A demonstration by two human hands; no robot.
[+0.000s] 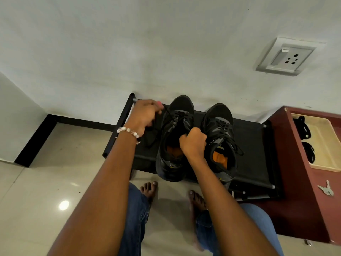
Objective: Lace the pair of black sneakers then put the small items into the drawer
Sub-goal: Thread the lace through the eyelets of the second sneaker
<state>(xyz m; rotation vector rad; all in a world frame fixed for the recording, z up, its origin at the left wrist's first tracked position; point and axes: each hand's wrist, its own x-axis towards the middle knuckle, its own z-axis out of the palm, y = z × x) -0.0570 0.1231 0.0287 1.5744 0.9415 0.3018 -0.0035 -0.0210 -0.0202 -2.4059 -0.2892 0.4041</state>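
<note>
Black rack: lace between left fingers.

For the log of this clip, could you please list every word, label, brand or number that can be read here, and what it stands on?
None can be read.
Right sneaker: small pale mark on its side, too small to read.
Orange insole of that sneaker: dark print, blurred.
Wall socket: no lettering visible.
Keys: no legible marking.

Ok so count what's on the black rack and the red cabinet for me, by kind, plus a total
Sneakers: 2, one held by the hands, one beside it
Black cord bundles in the drawer: 2
Key bunches on the cabinet: 1
Total: 5
</note>
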